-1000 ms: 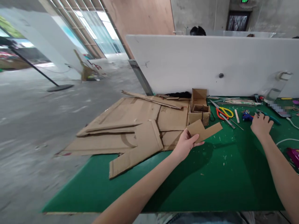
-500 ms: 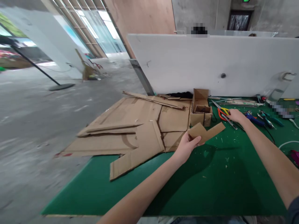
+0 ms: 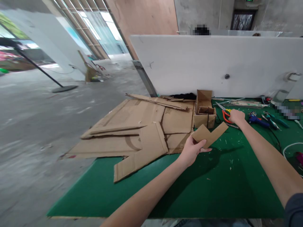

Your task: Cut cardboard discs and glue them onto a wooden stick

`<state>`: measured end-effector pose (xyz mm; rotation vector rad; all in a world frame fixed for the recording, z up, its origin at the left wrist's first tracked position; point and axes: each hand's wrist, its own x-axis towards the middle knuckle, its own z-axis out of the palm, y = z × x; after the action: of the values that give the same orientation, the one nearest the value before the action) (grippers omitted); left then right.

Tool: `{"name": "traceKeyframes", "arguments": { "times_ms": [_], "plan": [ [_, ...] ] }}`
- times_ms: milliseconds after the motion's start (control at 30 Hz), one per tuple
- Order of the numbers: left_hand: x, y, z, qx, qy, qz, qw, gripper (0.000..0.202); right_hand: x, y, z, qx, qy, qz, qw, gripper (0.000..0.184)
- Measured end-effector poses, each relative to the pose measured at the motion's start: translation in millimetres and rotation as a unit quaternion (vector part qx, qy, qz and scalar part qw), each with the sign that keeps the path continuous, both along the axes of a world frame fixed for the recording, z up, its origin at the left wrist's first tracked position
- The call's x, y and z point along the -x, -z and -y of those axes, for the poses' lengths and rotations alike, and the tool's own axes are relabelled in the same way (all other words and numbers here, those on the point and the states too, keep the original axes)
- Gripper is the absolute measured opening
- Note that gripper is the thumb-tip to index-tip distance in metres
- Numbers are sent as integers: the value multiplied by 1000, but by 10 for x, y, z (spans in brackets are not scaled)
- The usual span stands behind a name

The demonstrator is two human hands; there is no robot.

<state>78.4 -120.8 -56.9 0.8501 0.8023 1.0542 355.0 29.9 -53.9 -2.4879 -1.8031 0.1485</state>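
Observation:
My left hand [image 3: 192,150] is closed on a small notched piece of cardboard [image 3: 204,136], held above the green tabletop with thumb on top and fingers underneath. Over at the right, my right hand [image 3: 237,117] grips the red and yellow handles of a pair of scissors [image 3: 224,112], whose blades point to the far left. My fingers partly cover the handles. A slim silver tool [image 3: 233,125] lies just under that hand, half hidden. Between the hands, farther back, stands a small open cardboard box [image 3: 204,120] with a dark cord on it.
Large flattened cardboard sheets [image 3: 149,113] cover the table's left side, with an angled cardboard piece [image 3: 151,138] on top. Pliers [image 3: 271,120], a blue-handled tool [image 3: 259,120] and thin strips [image 3: 248,103] lie at right. A white panel [image 3: 189,63] closes the back of the green table [image 3: 165,189].
My right hand has shifted slightly left and closed over the scissors' handles, covering more of them and of the silver tool. My left hand keeps the cardboard piece nearly in place.

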Motion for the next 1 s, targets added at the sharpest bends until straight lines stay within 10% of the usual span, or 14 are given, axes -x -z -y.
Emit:
{"name": "traceKeyframes", "arguments": {
  "times_ms": [233,433,767,1000],
  "plan": [
    [4,26,-4,-3,-6,-1,1000,59,-68,-26,286,-164,70,-28,984,42],
    [-2,-15,-20,-5,-22,10,1000,56,0,-109,686,-309,-38,-165,936,19],
    [91,-173,-102,-74,-105,36,991,45,256,-57,1600,-164,-197,-403,879,43],
    [201,-182,-265,-60,-149,80,984,39,317,-254,1803,-14,-246,-207,947,42]
  ]
}}
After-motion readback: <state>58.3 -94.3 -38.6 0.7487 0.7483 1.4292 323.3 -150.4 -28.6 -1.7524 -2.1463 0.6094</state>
